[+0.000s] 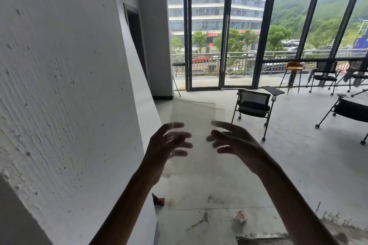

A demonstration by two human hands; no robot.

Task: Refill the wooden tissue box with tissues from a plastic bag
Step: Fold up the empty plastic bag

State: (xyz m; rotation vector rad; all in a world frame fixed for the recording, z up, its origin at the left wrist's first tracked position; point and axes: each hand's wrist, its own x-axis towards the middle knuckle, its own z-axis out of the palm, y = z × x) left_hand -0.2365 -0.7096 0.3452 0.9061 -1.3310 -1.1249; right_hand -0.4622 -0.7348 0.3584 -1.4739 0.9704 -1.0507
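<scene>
A clear, empty plastic bag (196,117) hangs upright in the air in front of me, and the floor shows through it. My left hand (165,145) is raised at its left side, fingers spread and blurred, with the film lying over the fingertips. My right hand (237,141) faces it from the right, its fingertips at the bag's right edge. Both hands seem to hold the bag loosely between them. No wooden tissue box and no tissues are in view.
A rough white concrete wall (69,95) fills the left. Black folding chairs (253,105) stand on the grey floor ahead and to the right, before tall glass doors (225,36). On the floor lie a small clear packet (241,218) and an orange-black object (159,201).
</scene>
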